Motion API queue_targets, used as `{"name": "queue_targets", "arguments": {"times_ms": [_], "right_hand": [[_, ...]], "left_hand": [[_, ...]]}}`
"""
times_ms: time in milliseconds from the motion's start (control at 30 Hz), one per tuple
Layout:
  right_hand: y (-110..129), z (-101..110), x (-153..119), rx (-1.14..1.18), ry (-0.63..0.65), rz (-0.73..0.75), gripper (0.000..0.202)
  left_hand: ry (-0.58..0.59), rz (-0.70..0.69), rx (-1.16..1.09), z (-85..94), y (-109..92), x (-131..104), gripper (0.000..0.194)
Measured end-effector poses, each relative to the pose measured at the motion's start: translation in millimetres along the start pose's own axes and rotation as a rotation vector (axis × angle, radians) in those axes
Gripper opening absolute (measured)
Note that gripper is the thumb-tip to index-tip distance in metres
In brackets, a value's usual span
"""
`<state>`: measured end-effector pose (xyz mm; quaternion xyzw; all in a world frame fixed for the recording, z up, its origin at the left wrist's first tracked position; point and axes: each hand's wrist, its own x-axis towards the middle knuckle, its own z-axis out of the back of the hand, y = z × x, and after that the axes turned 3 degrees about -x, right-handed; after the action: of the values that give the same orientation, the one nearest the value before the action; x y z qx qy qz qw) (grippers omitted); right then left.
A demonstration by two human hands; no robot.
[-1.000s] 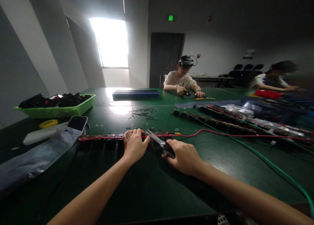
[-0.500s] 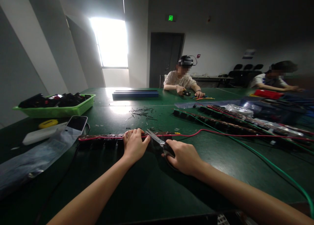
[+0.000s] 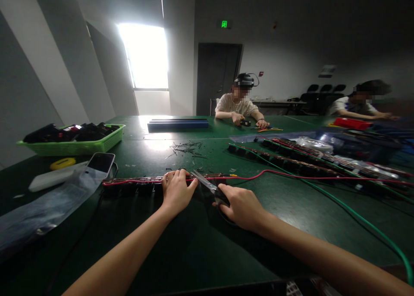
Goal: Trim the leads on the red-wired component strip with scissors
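A long dark strip of black blocks point(image 3: 136, 185) lies across the table in front of me, with a red wire point(image 3: 284, 174) along it and off to the right. My left hand point(image 3: 177, 190) grips the strip near its middle, fingers curled over the far side. In my right hand point(image 3: 242, 203) is a pair of scissors point(image 3: 208, 184) with dark handles. Their blades point up and left, the tips over the strip beside my left thumb. Whether anything lies between the blades is too small to tell. A yellow wire end point(image 3: 233, 175) shows on the right part of the strip.
Dark cut scraps point(image 3: 187, 148) lie beyond the strip. At left are a green basket point(image 3: 74, 146) of black parts, a phone point(image 3: 101, 162) and a plastic bag point(image 3: 61, 205). More wired strips point(image 3: 291, 162) and a green wire point(image 3: 359, 218) lie right. Two people sit across the table.
Almost nothing differs. The whole view has shifted very slightly, while both hands, the scissors and the strip keep the same places.
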<state>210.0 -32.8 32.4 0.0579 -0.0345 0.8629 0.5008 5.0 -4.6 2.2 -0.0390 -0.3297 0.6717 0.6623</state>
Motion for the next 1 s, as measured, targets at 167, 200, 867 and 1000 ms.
{"name": "queue_targets", "arguments": {"times_ms": [167, 200, 867, 1000], "right_hand": [[-0.6, -0.3, 0.5, 0.030, 0.013, 0.009, 0.033], [-0.6, -0.5, 0.6, 0.035, 0.015, 0.010, 0.033], [-5.4, -6.9, 3.6, 0.136, -0.061, -0.020, 0.028], [-4.2, -7.9, 2.9, 0.139, -0.041, -0.016, 0.027]], "left_hand": [[0.006, 0.005, -0.001, 0.4, -0.7, -0.3, 0.030], [0.005, 0.005, -0.002, 0.6, -0.9, -0.3, 0.030], [0.021, 0.005, -0.008, 1.1, 0.0, 0.2, 0.032], [0.011, -0.003, -0.011, 0.5, 0.7, 0.1, 0.033]]}}
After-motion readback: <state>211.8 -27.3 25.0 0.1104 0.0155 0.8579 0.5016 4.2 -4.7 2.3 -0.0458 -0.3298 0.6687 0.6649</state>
